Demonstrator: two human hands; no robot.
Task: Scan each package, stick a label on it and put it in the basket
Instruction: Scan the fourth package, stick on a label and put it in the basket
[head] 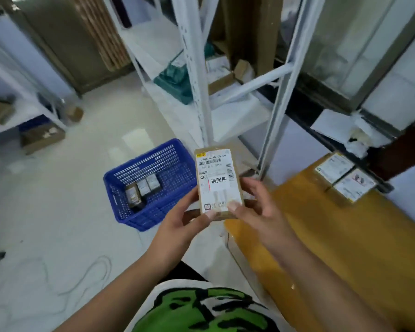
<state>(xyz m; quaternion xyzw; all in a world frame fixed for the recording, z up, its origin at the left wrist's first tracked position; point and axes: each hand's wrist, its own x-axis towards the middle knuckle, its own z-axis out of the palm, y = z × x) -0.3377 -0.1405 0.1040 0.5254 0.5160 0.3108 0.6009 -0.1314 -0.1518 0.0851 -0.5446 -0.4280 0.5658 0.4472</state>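
A small brown cardboard package (217,168) with a white shipping label and a smaller white sticker on it is held up in the middle of the view. My left hand (180,219) grips its lower left side, thumb on the bottom edge. My right hand (256,204) grips the lower right side, thumb pressing the label's lower corner. Below and to the left, a blue plastic basket (120,178) stands on the floor with three small packages (143,190) inside.
A yellow-topped table (345,236) at the right carries two labelled packages (343,176). White metal shelving (199,80) rises behind the basket, with boxes and a green bag on it. More cartons (42,137) lie on the floor at the left; cables trail at the lower left.
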